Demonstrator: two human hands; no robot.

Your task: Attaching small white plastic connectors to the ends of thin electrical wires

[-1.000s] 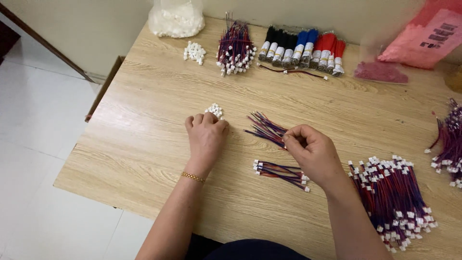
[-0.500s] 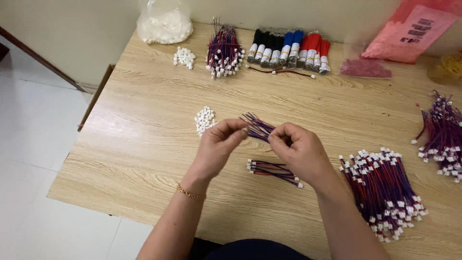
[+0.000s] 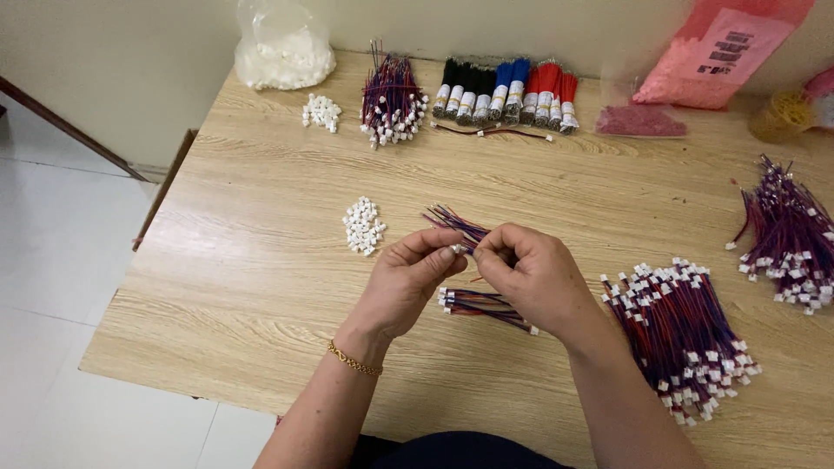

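Small white connector [image 3: 455, 249] pinched between left hand [image 3: 408, 282] and right hand [image 3: 532, 276], raised just above the worktop [image 3: 243, 260]. Left fingers [image 3: 434, 243] clenched on the connector; right fingers [image 3: 486, 256] grasping a loose bunch of red and blue wires [image 3: 453, 220], wire ends fanning up and to the left. Thin gold bracelet [image 3: 354, 360] on the left wrist. Just below the hands, short finished bundle [image 3: 482, 304] flat on the wood. Near the left hand, little heap of white connectors [image 3: 362, 226]. Off to the right, big pile of finished leads [image 3: 682, 334], and another heap [image 3: 786, 230] near the edge. At the back, clear bag of white parts [image 3: 282, 48], second small connector heap [image 3: 321, 111], wire bundle [image 3: 391, 91], row of black, blue and red wire bunches [image 3: 508, 91], pink bag [image 3: 721, 52].
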